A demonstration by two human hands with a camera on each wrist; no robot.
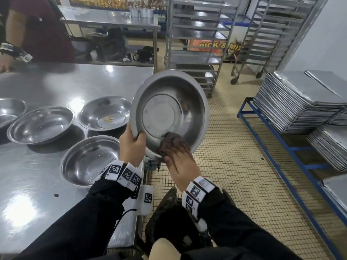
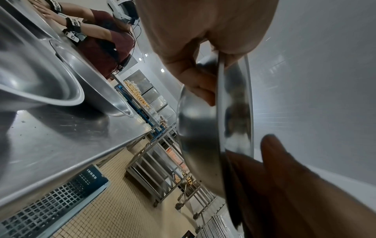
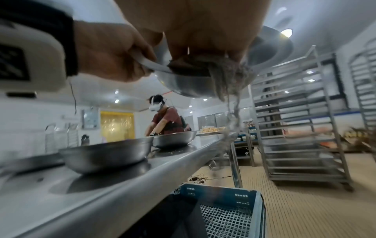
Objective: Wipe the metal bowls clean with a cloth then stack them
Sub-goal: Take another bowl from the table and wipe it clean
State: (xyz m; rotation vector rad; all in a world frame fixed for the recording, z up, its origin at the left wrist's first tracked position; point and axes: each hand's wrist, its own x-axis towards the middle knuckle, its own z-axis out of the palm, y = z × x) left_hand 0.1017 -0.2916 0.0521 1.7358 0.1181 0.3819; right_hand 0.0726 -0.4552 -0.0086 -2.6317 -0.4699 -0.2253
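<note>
A wide metal bowl (image 1: 169, 102) is held up off the table's right edge, tilted so its inside faces me. My left hand (image 1: 131, 145) grips its lower left rim, thumb inside and fingers behind (image 2: 193, 77). My right hand (image 1: 178, 158) holds a brown cloth (image 1: 172, 140) against the bowl's lower inner wall, near the rim. In the right wrist view the cloth (image 3: 223, 75) drapes over the rim and a frayed end hangs down. Several other metal bowls sit upright and apart on the steel table (image 1: 56, 81), the nearest one (image 1: 88, 160) just left of my left wrist.
Another person (image 1: 28, 30) leans on the table's far left. Wheeled metal racks (image 1: 197, 44) stand behind the bowl. Stacked baking trays (image 1: 300, 102) lie on a blue frame at right. A blue crate (image 3: 223, 209) sits on the tiled floor below the table edge.
</note>
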